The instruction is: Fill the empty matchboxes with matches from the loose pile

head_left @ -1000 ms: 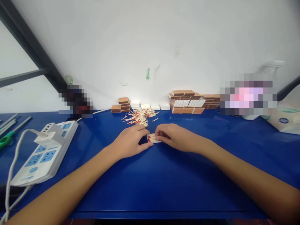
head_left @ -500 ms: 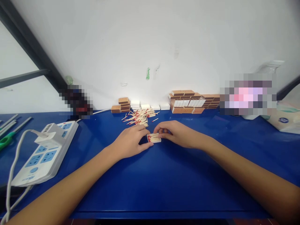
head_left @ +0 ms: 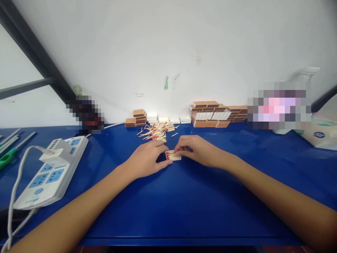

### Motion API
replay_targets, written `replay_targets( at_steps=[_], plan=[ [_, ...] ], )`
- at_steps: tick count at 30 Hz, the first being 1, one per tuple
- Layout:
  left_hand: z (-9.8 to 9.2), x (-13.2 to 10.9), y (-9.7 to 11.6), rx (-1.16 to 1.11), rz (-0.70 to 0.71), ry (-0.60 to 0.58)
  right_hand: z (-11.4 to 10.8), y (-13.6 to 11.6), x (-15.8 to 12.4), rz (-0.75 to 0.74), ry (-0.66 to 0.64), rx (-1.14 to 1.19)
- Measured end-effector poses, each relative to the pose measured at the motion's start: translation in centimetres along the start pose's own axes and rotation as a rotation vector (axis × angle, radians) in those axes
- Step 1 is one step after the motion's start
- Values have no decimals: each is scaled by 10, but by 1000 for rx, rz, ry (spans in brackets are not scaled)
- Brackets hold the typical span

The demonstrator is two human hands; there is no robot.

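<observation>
On the blue tabletop lies a small white matchbox tray [head_left: 177, 159], with red-headed matches [head_left: 171, 155] lying lengthwise in it, heads to the left. My left hand [head_left: 147, 159] grips the tray's left end between thumb and fingers. From the right, my right hand [head_left: 197, 149] reaches over the tray with thumb and fingertips pinched on the matches at their plain ends; its other fingers are curled. Just beyond my hands is a loose heap of matches [head_left: 157, 131], with one stray match [head_left: 174, 135] to its right.
Along the wall stand white trays [head_left: 163, 120], a short stack of brown matchboxes [head_left: 139, 117] and a larger stack of matchboxes [head_left: 209, 116]. A white power strip [head_left: 63, 188] with a cable lies at left. A tissue pack [head_left: 319, 133] sits at far right.
My right hand has shifted slightly left over the tray, and the matches in it now lie straighter. My left hand has stayed in place.
</observation>
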State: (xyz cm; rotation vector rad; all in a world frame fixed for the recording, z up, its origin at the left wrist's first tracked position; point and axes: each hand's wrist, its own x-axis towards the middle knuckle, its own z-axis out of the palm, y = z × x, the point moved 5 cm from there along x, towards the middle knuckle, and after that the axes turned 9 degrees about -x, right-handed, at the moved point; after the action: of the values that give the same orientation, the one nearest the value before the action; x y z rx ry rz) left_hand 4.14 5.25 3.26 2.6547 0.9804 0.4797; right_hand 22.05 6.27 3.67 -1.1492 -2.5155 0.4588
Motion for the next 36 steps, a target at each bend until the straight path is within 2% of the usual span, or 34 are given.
replay_targets(
  at_steps=[9, 17, 26, 29, 31, 33, 36],
  plan=[
    [0, -1, 1, 8, -2, -4, 3, 2, 1, 37, 52, 57],
    [0, -1, 1, 3, -2, -4, 7, -2, 1, 39, 104, -26],
    [-2, 0, 3, -39, 3, -10, 7, 0, 3, -28, 48, 72],
    [-2, -1, 1, -39, -7, -9, 5, 12, 11, -27, 117, 82],
    [-2, -1, 1, -40, -6, -8, 0, 28, 20, 1, 253, -15],
    [-3, -1, 0, -37, -4, -2, -1, 46, 30, 36, 332, -151],
    [-5, -1, -2, -25, -38, 4, 5, 64, 39, 77, 281, -233]
  ],
)
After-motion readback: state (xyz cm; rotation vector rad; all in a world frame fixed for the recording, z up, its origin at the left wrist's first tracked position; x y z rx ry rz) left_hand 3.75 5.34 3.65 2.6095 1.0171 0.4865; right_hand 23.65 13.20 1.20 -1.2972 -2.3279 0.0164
